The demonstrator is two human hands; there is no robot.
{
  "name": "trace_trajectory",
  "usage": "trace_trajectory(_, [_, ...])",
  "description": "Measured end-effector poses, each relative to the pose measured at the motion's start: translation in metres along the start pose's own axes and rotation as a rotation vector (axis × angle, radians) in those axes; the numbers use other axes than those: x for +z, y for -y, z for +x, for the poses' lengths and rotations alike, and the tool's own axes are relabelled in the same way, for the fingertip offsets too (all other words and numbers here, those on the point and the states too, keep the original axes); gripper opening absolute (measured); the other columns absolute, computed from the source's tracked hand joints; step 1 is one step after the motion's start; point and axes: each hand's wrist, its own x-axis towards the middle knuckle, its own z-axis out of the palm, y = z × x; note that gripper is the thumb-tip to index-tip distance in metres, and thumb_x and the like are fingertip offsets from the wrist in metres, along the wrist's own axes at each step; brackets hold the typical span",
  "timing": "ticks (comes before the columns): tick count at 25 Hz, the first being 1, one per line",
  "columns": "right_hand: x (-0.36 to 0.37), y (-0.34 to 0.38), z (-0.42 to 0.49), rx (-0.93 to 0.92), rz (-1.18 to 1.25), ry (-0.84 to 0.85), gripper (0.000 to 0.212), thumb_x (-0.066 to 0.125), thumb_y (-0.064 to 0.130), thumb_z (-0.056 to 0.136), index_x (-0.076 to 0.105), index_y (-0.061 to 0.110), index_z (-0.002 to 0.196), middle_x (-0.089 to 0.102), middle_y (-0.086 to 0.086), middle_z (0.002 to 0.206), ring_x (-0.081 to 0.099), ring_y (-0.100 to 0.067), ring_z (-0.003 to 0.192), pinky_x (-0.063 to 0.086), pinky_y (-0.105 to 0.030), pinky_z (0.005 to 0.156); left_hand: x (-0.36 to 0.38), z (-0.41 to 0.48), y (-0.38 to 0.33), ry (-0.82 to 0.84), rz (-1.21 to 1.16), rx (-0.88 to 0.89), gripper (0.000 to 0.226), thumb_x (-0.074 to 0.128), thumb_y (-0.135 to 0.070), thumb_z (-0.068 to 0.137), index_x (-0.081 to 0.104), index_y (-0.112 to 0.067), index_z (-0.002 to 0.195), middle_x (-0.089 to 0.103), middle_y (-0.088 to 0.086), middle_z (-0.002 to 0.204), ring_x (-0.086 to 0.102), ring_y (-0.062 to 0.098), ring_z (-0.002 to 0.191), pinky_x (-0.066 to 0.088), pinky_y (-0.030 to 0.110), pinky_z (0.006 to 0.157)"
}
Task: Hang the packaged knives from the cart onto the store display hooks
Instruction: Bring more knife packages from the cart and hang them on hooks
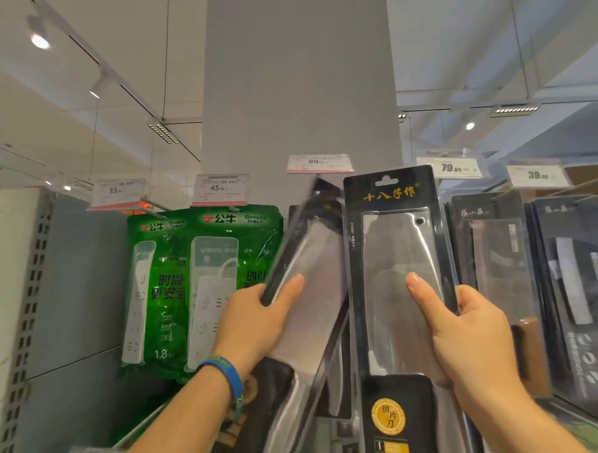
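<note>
The fingers point(285, 290) of the left hand point(253, 320) pinch the edge of a tilted packaged knife point(312, 260), thumb flat on the clear front and the others hidden behind it. Its top leans right, toward the space under the 89 price tag point(319, 163). The right hand point(473, 331) pinches an upright packaged knife point(391, 243) the same way, thumb pressed on the blister and the other fingers behind the right edge. This black card has gold characters, and its hang slot sits just below and right of that tag. A blue wristband point(225, 373) circles the left wrist. Green power strip packs point(217, 264) hang to the left and dark knife packs point(497, 252) to the right, with a grey pillar point(298, 89) rising behind.
</note>
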Motion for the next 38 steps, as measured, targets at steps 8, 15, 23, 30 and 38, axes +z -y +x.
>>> trace_trajectory(8, [-0.010, -0.003, -0.006, 0.031, -0.018, 0.005, 0.064, 0.072, 0.066, 0.077, 0.033, 0.017, 0.063, 0.029, -0.001, 0.059, 0.029, -0.018, 0.056, 0.029, -0.036, 0.054, 0.016, -0.006, 0.005, 0.003, -0.120, -0.088, 0.101, 0.053, -0.093, 0.063, 0.072, -0.005, 0.109, 0.076, 0.010, 0.103, 0.071, 0.029, 0.100, 0.059, 0.045, 0.085])
trace_trajectory(15, [-0.003, 0.005, -0.003, 0.012, -0.030, 0.023, 0.063, 0.071, 0.067, 0.076, 0.036, 0.016, 0.064, 0.029, 0.000, 0.058, 0.029, -0.017, 0.056, 0.030, -0.036, 0.054, -0.011, 0.000, 0.012, -0.086, -0.232, -0.206, 0.077, 0.057, -0.086, 0.060, 0.073, -0.012, 0.075, 0.074, -0.002, 0.066, 0.072, 0.018, 0.064, 0.054, 0.031, 0.056])
trace_trajectory(23, [0.006, -0.002, -0.004, 0.077, 0.023, 0.046, 0.070, 0.073, 0.067, 0.076, 0.033, 0.011, 0.065, 0.031, -0.006, 0.063, 0.030, -0.021, 0.058, 0.030, -0.038, 0.056, -0.007, 0.013, -0.011, -0.034, -0.067, -0.087, 0.099, 0.056, -0.092, 0.062, 0.072, 0.001, 0.094, 0.074, 0.015, 0.085, 0.072, 0.032, 0.081, 0.060, 0.047, 0.075])
trace_trajectory(30, [0.002, -0.005, -0.011, 0.061, 0.004, 0.013, 0.065, 0.073, 0.067, 0.074, 0.029, 0.021, 0.063, 0.021, 0.009, 0.055, 0.022, -0.011, 0.051, 0.026, -0.036, 0.054, 0.006, 0.011, 0.008, 0.039, -0.215, -0.236, 0.084, 0.064, -0.089, 0.059, 0.077, -0.010, 0.088, 0.077, 0.004, 0.077, 0.075, 0.023, 0.075, 0.061, 0.038, 0.069])
trace_trajectory(38, [0.003, -0.011, -0.018, 0.079, 0.010, 0.050, 0.068, 0.074, 0.069, 0.072, 0.027, 0.021, 0.063, 0.024, 0.009, 0.056, 0.028, -0.011, 0.052, 0.029, -0.035, 0.054, 0.050, 0.037, 0.017, 0.134, -0.182, -0.473, 0.088, 0.056, -0.075, 0.082, 0.056, -0.006, 0.136, 0.067, 0.006, 0.116, 0.064, 0.022, 0.096, 0.048, 0.031, 0.086])
